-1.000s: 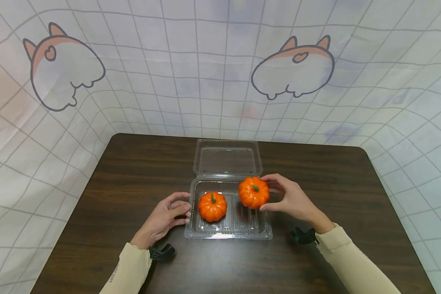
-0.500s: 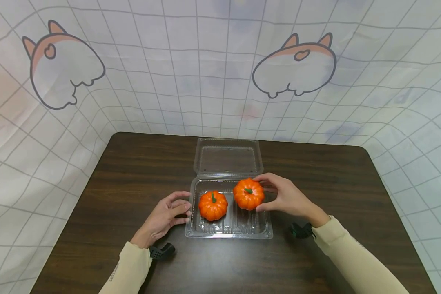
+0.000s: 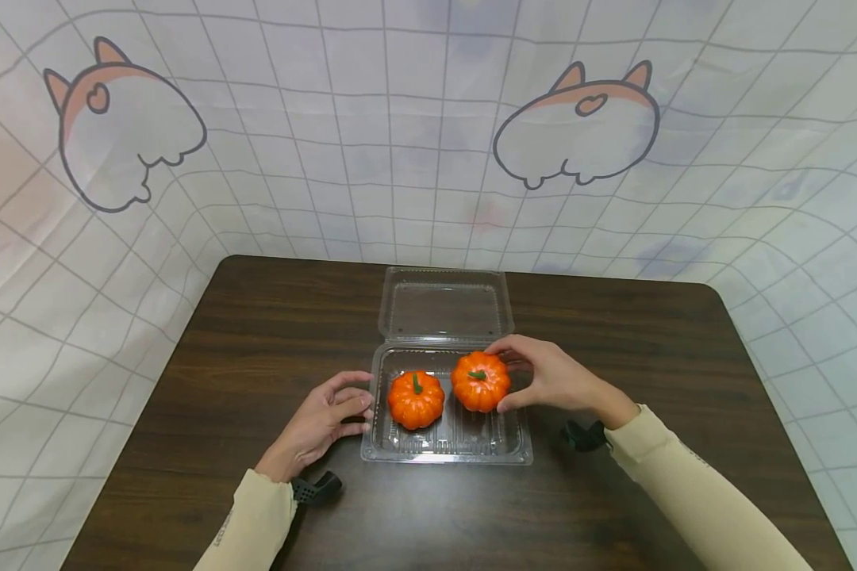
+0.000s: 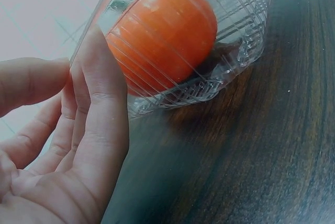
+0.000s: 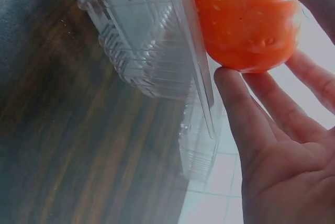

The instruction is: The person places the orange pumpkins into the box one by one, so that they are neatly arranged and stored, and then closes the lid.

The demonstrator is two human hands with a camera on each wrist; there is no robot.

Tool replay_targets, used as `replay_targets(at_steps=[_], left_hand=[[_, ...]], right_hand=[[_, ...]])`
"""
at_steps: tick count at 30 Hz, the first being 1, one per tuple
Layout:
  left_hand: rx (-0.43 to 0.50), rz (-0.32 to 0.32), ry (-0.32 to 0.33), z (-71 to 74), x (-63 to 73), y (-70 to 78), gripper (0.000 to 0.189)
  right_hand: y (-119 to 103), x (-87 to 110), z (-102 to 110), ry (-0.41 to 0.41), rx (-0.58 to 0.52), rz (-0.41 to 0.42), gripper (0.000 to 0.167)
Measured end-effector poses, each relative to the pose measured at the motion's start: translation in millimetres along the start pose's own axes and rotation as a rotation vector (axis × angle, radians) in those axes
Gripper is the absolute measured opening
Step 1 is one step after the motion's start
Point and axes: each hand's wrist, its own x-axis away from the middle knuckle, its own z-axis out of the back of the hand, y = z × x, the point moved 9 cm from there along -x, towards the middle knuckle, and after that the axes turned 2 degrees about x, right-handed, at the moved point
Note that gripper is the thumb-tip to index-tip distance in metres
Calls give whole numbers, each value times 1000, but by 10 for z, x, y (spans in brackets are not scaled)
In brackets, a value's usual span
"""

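Observation:
A clear plastic clamshell box [image 3: 446,454] stands on the table with its lid [image 3: 446,305] folded back. One small orange pumpkin [image 3: 416,400] with a green stem sits in its left half. Over the right half, my right hand [image 3: 560,381] holds a second orange pumpkin [image 3: 480,382] between thumb and fingers. In the right wrist view, this pumpkin [image 5: 246,20] is at rim height, above the box floor. My left hand [image 3: 321,420] pinches the left rim of the box; the left wrist view shows the thumb and a finger [image 4: 104,93] at that rim.
Dark wood-grain table [image 3: 293,317] surrounds the box. A white grid-patterned cloth [image 3: 414,159] with cartoon animals hangs behind and at both sides. Each wrist wears a black strap mount, such as the left one [image 3: 317,488].
My right hand has moved slightly left and down with its pumpkin, bringing it nearer the other pumpkin and further over the box. My left hand stays at the rim.

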Motion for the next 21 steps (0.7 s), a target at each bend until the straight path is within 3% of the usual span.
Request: replay_targets(at_steps=[12,21], left_hand=[[-8,-1,12,10,4,-1,59],[-9,8,29,26,3,-14,57]], right_hand=[[-44,-105,-81,-145,17,15,72],[1,-150,-103,-192,34,-5,73]])
